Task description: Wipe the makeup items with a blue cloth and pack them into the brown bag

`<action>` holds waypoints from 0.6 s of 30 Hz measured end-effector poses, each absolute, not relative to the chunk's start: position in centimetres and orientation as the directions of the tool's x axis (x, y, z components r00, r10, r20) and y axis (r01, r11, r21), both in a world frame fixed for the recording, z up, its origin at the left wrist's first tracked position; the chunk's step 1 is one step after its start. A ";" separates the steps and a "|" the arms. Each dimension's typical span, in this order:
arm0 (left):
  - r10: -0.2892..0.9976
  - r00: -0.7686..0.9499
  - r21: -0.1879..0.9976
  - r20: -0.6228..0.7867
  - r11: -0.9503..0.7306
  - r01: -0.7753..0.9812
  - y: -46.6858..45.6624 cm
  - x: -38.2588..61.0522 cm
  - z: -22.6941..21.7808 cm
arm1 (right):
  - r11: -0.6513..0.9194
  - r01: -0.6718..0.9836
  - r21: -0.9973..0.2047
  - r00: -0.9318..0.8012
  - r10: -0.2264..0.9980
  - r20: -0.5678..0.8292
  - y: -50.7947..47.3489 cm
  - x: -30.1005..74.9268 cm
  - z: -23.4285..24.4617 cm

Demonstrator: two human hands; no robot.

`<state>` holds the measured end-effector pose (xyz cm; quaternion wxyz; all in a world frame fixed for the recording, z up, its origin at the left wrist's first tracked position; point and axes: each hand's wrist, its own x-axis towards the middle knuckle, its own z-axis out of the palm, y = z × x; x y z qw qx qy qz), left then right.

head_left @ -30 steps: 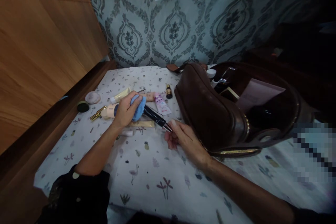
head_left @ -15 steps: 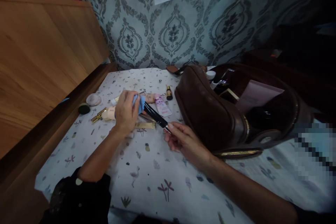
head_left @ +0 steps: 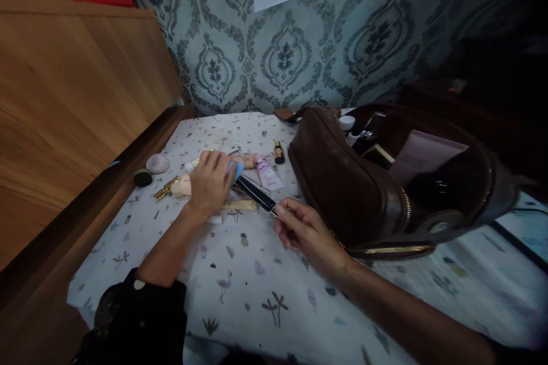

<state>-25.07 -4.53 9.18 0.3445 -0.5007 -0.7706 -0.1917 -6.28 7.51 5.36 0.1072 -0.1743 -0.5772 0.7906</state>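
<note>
My left hand (head_left: pixel 209 182) is closed around a blue cloth (head_left: pixel 237 170) and presses it onto the upper end of a slim black cosmetic tube (head_left: pixel 256 194). My right hand (head_left: pixel 302 231) pinches the silver lower end of that tube between thumb and fingers, holding it slanted just above the patterned tablecloth (head_left: pixel 240 274). Most of the cloth is hidden under my left fingers. An open brown leather bag (head_left: pixel 346 182) lies just right of my right hand.
Behind my left hand lie several cosmetics: a pink tube (head_left: pixel 268 171), a small gold-capped bottle (head_left: pixel 279 152), a gold stick (head_left: pixel 166 188), a round pale puff (head_left: pixel 157 163) and a dark round lid (head_left: pixel 142 177). A wooden panel (head_left: pixel 72 102) borders the table's left side.
My left hand has turned over and slid the blue cloth up along the black tube, so less cloth shows. My right hand keeps its pinch on the tube's end.
</note>
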 end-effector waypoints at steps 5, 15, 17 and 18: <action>0.401 -0.363 0.146 0.841 0.478 0.866 -5.6 -26.4 10.6 | -0.197 -0.031 -0.980 -0.887 0.458 -0.064 7.5 -6.4 4.9; 0.790 0.097 -0.289 0.605 0.104 0.952 -3.5 -19.0 8.1 | -0.083 -0.044 -0.996 -0.922 0.388 0.008 7.7 -6.3 4.8; 0.783 0.054 -0.313 0.620 0.183 0.932 -4.2 -20.9 7.7 | -0.109 -0.041 -0.993 -0.920 0.393 -0.006 7.7 -6.3 5.0; 0.782 0.020 -0.312 0.623 0.225 0.923 -4.7 -22.0 7.6 | -0.109 -0.043 -0.993 -0.917 0.398 -0.004 7.8 -6.3 5.0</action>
